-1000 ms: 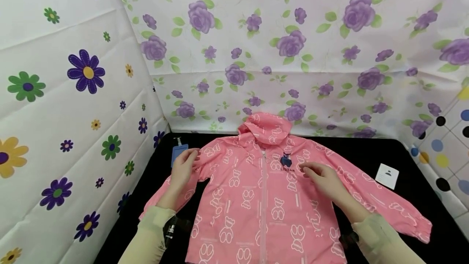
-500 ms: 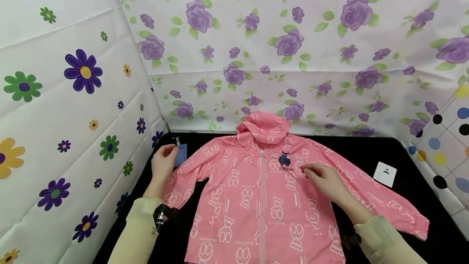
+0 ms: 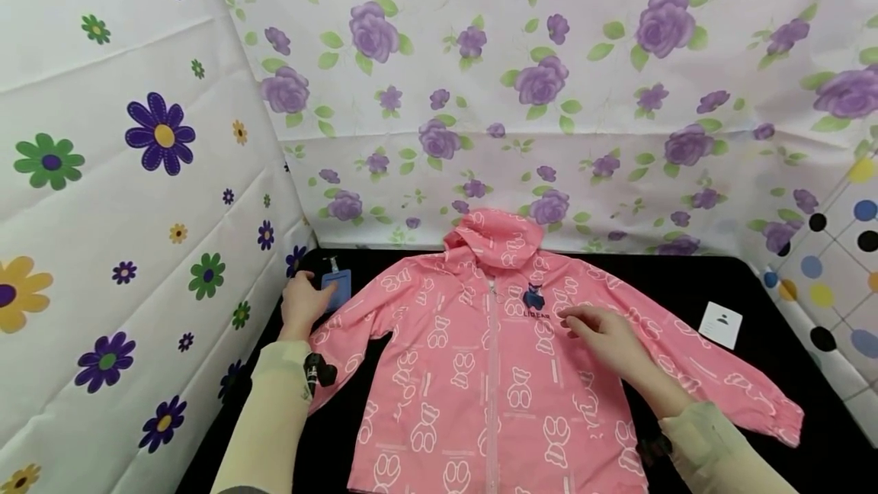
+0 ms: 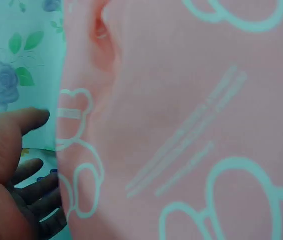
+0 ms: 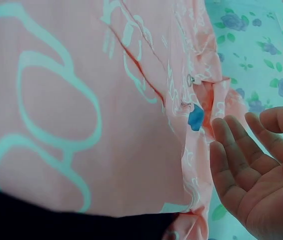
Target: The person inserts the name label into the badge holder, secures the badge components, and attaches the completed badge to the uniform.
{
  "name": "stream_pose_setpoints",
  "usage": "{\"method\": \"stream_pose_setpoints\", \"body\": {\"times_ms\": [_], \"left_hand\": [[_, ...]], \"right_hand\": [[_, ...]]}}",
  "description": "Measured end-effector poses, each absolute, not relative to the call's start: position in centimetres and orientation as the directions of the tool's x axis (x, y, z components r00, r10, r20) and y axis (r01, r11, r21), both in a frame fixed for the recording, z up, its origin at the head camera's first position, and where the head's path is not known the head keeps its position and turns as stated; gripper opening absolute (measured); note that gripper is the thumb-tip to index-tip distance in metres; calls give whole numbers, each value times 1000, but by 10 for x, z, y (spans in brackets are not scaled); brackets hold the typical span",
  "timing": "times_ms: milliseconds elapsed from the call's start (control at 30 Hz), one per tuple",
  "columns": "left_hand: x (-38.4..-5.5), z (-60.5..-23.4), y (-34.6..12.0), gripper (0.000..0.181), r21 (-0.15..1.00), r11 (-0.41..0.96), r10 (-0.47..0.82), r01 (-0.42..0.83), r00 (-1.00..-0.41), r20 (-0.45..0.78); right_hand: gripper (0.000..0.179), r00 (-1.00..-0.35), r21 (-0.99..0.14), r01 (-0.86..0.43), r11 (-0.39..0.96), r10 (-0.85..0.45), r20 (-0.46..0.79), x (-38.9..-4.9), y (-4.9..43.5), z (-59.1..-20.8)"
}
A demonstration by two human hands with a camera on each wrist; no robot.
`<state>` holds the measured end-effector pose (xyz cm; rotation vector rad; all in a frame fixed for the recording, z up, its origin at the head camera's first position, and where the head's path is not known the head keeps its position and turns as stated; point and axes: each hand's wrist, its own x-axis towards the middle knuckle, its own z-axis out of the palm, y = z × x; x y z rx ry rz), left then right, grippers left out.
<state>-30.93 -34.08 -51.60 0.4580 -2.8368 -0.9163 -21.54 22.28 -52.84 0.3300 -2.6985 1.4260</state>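
A pink hooded zip jacket with white bear outlines lies front up, sleeves spread, on the black table. My left hand is beside a blue badge holder with a clip, near the left sleeve; its thumb overlaps the holder in the head view. In the left wrist view the left hand has its fingers spread. My right hand hovers over the jacket's chest, close to the dark blue bear emblem. Loosely bent fingers of the right hand hold nothing in the right wrist view.
A white card with a person icon lies right of the jacket, above the right sleeve. Flower-printed cloth walls stand behind and at the left; a dotted cloth borders the right.
My left hand has moved left from the jacket's shoulder to the badge holder, and its fingers have since spread. The right hand stays over the chest.
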Motion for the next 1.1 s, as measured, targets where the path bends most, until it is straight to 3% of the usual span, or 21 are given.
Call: {"method": "stream_pose_setpoints", "body": {"times_ms": [133,333,767,1100], "left_hand": [[-316,-522,-339,88,479,840,-281,-253,-960,-14],[-322,-529,-331,99,471,834,-302,-285,-952,-42],[-315,-526,-314,97,376,849,-367,-370,-927,-81],[-320,-529,-321,94,426,824,-353,-373,-927,-128]], "right_hand": [[22,-969,-795,-245,555,-166,183,-214,220,-527],[20,-971,-780,-238,579,-159,178,-214,219,-527],[22,-970,-812,-234,536,-180,161,-216,218,-523],[22,-974,-801,-219,557,-173,146,-216,219,-526]]}}
